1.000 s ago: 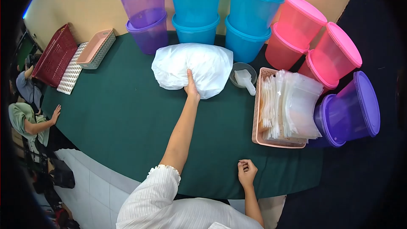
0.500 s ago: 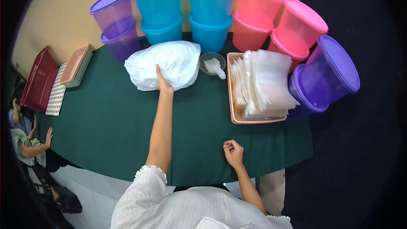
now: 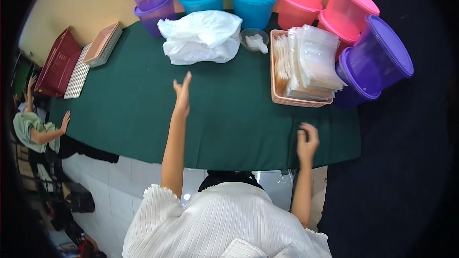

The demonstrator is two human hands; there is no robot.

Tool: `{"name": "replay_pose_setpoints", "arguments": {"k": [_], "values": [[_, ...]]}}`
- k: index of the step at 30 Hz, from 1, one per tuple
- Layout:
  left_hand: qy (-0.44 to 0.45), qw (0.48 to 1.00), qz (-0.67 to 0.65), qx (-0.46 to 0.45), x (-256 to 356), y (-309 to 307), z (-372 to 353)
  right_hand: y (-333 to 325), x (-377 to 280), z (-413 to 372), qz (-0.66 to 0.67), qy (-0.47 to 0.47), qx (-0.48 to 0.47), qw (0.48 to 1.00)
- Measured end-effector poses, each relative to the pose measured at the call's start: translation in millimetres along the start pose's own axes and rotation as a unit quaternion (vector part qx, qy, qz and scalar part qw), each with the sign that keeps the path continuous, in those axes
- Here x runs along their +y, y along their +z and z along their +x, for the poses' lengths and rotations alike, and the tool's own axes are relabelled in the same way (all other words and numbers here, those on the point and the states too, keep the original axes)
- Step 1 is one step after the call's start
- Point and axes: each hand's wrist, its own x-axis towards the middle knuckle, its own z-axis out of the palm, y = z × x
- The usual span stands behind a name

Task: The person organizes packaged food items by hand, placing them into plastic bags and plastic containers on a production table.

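Release, as seen from the head view: the crumpled white plastic bag has been let go. The left hand, which was pressed on it a moment ago, has been drawn back over the dark green table. Its fingers are loosely spread, nothing is held, and it is now well apart from the bag. The right hand, bunched shut before, has been raised at the near edge with its fingers loosely curled open, also empty.

The bag is left slumped at the far side, just in front of the blue lidded plastic tubs and beside the small clear bowl with a white scoop. So the work on the bag is judged paused, with neither hand engaged.

A broad bare stretch of table is offered between the hands and the bag. The right side is crowded by the pink slotted basket of clear plastic pouches and the purple tubs. At the left edge, a co-worker's hand is resting.
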Motion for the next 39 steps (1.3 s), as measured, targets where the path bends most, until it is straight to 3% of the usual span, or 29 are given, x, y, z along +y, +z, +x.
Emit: {"name": "replay_pose_setpoints", "arguments": {"k": [2, 3, 4, 5, 7, 9, 10, 11, 12, 13, 14, 16, 20, 22, 26, 30, 32, 34, 39], "values": [[0.049, 0.970, 0.223, 0.079, -28.6, -46.7, -33.5, -40.4, 47.1, 0.2, -0.162, 0.013, 0.069, 0.984], [0.052, 0.932, 0.338, 0.121, -36.2, -67.5, -56.1, -61.6, 75.3, -3.3, -0.246, 0.063, 0.083, 0.964], [0.041, 0.916, 0.373, 0.145, -50.0, -90.4, -69.0, -70.2, 93.5, -6.9, -0.329, 0.112, 0.098, 0.933], [0.027, 0.903, 0.393, 0.170, -63.9, -111.7, -77.9, -61.4, 93.9, -9.9, -0.325, 0.111, 0.094, 0.934], [0.010, 0.880, 0.434, 0.192, -81.9, -141.1, -89.6, -37.6, 79.8, -18.4, -0.460, 0.267, 0.045, 0.846], [0.009, 0.874, 0.443, 0.200, -85.9, -151.2, -95.8, 7.5, 23.1, -31.7, -0.407, 0.173, -0.095, 0.892], [0.006, 0.884, 0.423, 0.199, -78.7, -145.4, -99.9, 38.4, 14.9, -54.2, -0.409, 0.031, -0.105, 0.906], [0.004, 0.894, 0.401, 0.198, -69.9, -137.6, -102.0, 56.8, -21.5, -62.7, -0.263, -0.010, -0.170, 0.950], [0.007, 0.896, 0.398, 0.199, -59.2, -129.4, -100.7, 68.8, -57.9, -67.3, -0.222, -0.044, -0.311, 0.923], [0.049, 0.910, 0.369, 0.184, -46.0, -120.3, -97.5, 84.9, -70.8, -80.2, -0.143, -0.081, -0.373, 0.913], [0.093, 0.921, 0.339, 0.168, -30.8, -111.3, -91.6, 96.6, -79.3, -93.2, -0.062, -0.117, -0.430, 0.893], [0.205, 0.913, 0.320, 0.146, 7.3, -91.0, -66.6, 108.0, -98.6, -101.8, -0.060, -0.158, -0.457, 0.873], [0.477, 0.827, 0.283, 0.091, 109.0, -35.8, 2.5, 114.8, -96.6, -93.0, -0.029, -0.146, -0.438, 0.886], [0.550, 0.781, 0.288, 0.069, 155.4, -2.5, 40.5, 119.0, -94.8, -95.8, -0.021, -0.138, -0.392, 0.909], [0.580, 0.734, 0.351, 0.042, 205.5, 66.1, 117.2, 125.3, -105.3, -98.6, -0.031, -0.090, -0.321, 0.942], [0.585, 0.666, 0.461, 0.039, 175.0, 99.0, 197.2, 136.1, -103.5, -98.4, -0.015, -0.026, -0.245, 0.969], [0.471, 0.703, 0.532, 0.019, 145.6, 99.2, 197.2, 139.9, -104.7, -96.3, -0.016, -0.020, -0.227, 0.974], [0.410, 0.698, 0.586, -0.038, 118.9, 91.4, 185.9, 142.6, -106.2, -95.0, -0.012, -0.016, -0.213, 0.977], [0.478, 0.705, 0.523, 0.000, 56.0, 69.7, 158.7, 149.5, -110.8, -92.5, -0.043, -0.011, -0.174, 0.984]]}}
